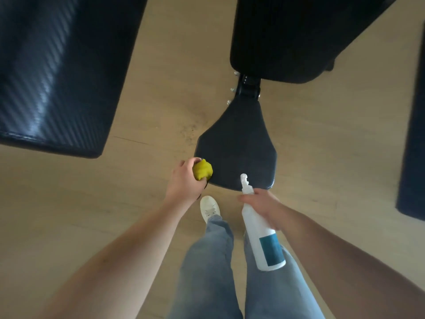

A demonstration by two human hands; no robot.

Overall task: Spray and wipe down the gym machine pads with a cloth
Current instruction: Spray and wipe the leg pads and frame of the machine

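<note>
The seat pad [236, 146] lies centre, the back pad [287, 38] beyond it (bracket [247, 87] between), a bench [57, 72] left, a side pad [414, 146] right.

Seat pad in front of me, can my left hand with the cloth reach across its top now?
Probably yes. The left hand holds the yellow cloth at the near left corner of the seat pad, whose top is bare. The right hand holds the spray bottle off to the right.

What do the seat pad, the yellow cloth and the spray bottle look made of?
Seat pad: dark smooth vinyl or leather-like cover, judging by its faint sheen. Cloth: yellow ribbed fabric, possibly microfibre, bunched in the left hand. Spray bottle: white matte plastic with a blue label.
</note>
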